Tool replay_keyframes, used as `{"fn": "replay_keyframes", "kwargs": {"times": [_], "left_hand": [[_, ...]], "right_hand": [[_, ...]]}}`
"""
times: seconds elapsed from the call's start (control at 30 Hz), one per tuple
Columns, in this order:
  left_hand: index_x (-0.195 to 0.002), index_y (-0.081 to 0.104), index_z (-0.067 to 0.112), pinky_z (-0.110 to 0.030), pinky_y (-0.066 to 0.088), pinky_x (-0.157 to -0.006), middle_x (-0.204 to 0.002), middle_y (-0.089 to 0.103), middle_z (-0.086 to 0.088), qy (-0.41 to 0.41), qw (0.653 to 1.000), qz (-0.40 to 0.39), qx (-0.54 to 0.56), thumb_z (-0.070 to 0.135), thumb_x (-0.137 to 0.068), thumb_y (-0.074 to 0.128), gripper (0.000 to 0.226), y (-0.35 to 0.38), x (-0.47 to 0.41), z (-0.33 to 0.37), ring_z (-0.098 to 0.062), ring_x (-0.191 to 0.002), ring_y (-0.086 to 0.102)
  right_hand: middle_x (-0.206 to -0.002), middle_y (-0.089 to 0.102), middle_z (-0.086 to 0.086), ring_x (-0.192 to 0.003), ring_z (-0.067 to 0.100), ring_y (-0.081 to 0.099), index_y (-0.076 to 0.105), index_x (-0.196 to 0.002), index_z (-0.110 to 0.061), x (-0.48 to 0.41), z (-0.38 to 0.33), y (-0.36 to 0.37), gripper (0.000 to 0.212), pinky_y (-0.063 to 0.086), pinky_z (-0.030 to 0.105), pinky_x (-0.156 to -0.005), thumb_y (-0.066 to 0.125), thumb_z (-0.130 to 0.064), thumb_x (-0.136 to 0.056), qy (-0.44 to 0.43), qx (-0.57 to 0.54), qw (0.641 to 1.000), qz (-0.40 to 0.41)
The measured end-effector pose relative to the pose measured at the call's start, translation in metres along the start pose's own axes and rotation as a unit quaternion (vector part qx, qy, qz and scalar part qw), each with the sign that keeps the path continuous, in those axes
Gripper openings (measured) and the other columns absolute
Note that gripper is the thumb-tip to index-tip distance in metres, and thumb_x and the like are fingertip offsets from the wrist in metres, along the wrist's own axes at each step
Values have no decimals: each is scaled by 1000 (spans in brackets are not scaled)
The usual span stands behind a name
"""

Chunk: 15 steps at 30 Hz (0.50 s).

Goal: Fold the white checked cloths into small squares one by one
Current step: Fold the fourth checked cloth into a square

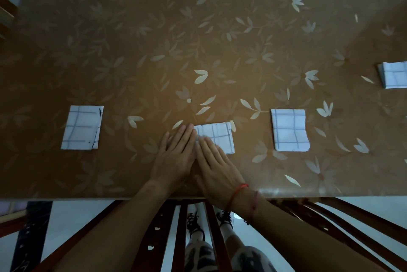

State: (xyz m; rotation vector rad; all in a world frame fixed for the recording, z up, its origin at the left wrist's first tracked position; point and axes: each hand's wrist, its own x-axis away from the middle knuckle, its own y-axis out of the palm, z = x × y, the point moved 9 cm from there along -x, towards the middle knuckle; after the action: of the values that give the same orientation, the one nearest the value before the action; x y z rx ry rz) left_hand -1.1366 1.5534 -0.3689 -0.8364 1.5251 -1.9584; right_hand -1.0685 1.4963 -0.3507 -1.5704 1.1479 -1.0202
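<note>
The far half of the brown flower-patterned worktop (132, 29) is offering bare surface for passage. Nearer, four folded white checked cloths are obstructing the row: the left cloth (82, 127), the middle cloth (219, 134), the right cloth (289, 130) and the far-right cloth (394, 74), with bare lanes running between them. The left hand (176, 157) and right hand (217, 166) are lying flat at the middle cloth's near-left corner. Dark wooden chair slats (179, 238) are crowding the space below the near edge.

four folded checked cloths (82, 127) (218, 136) (289, 130) (394, 74), two hands (176, 158) (218, 169), one table (198, 29).

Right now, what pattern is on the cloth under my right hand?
The cloth is white with thin dark checked lines; head view.
</note>
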Motion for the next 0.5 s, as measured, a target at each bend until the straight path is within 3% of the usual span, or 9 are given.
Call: {"fn": "replay_keyframes", "kwargs": {"times": [0.2,0.5], "left_hand": [[-147,33,8,-52,24,-114,-157,26,-9,-14,1000,11,18,33,-102,19,53,-2,-2,-3,-21,-147,17],[-146,37,10,-53,23,-114,-156,29,-6,-39,999,6,25,33,-98,23,55,-7,-4,-2,-19,-146,21]], "right_hand": [[-156,19,24,-147,35,14,25,-148,4,2,4,15,78,24,49,-117,18,-56,-98,-1,46,997,-62],[-157,9,26,-147,38,10,19,-148,6,42,66,7,85,22,52,-116,18,-61,-97,52,93,986,-128]]}}
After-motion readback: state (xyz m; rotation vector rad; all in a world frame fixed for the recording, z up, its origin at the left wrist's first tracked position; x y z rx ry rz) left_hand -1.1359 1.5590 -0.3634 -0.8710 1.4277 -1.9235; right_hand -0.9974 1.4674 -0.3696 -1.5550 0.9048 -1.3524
